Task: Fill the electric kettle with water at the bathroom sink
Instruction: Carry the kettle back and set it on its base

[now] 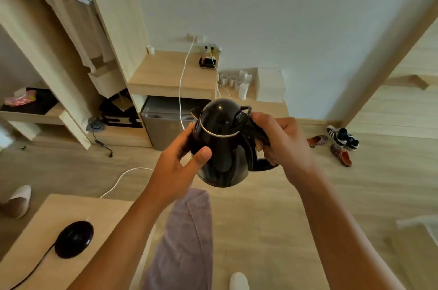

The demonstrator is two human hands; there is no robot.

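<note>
A glossy black electric kettle (222,147) hangs in the air in front of me, lid down and spout pointing away to the left. My right hand (282,140) grips its black handle on the right side. My left hand (180,159) holds the kettle's body from the left, thumb pressed on its front. The kettle's round black base (74,238) with its black cord lies on a light wooden table (33,256) at the lower left. No sink is in view.
A wooden counter (166,76) with a small fridge (166,123) beneath stands ahead; white cables hang from wall sockets. Cups (228,80) and folded towels sit on a lower shelf. Shoes (341,142) lie on the wood floor to the right, a slipper (20,199) to the left.
</note>
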